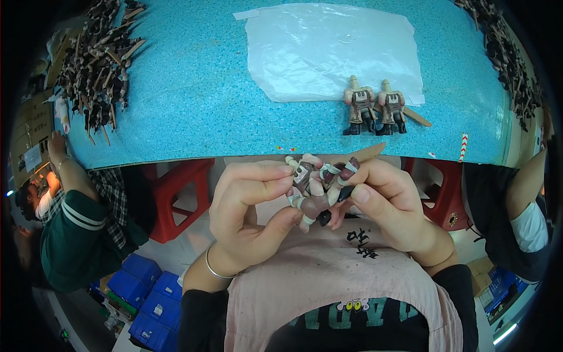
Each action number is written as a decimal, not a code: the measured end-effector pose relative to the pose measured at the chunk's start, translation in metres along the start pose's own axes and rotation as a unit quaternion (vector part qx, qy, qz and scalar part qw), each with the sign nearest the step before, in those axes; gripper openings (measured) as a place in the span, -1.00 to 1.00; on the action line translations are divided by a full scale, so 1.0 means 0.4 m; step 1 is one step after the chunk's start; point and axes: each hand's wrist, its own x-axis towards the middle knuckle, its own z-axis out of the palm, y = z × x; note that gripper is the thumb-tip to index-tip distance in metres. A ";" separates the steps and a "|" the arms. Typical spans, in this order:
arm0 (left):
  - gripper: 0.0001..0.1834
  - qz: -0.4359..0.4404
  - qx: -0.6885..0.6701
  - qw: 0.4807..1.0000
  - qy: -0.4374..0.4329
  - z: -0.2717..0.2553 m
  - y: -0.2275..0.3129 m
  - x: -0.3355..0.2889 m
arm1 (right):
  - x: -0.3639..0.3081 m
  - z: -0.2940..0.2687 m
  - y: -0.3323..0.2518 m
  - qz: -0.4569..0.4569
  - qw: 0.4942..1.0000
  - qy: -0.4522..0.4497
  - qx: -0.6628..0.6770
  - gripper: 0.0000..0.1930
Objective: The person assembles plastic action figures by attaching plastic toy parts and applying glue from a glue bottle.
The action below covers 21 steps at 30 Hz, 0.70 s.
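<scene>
Over the near table edge, my left hand (246,202) and my right hand (390,202) grip a small toy figure (315,202) in brown, cream and black. My left thumb and fingertips pinch its one side, while the right fingers close round its dark legs. A flat brown blade-like piece (366,154) juts out beside my right fingers. The fingers partly cover the toy, and I cannot tell if more than one figure is held. Two similar figures without heads, a left one (359,105) and a right one (390,107), lie side by side on the blue table.
A clear plastic sheet (328,50) is on the blue tabletop (187,88). Heaps of figures lie at far left (102,70) and far right (510,58). Co-workers sit on both sides. Red stools (182,199) and blue bins (155,308) stand below.
</scene>
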 end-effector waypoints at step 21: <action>-0.64 0.081 0.070 0.993 -0.041 0.003 0.006 -0.003 | -0.003 0.010 0.005 -0.036 0.998 0.012 -0.059 -0.84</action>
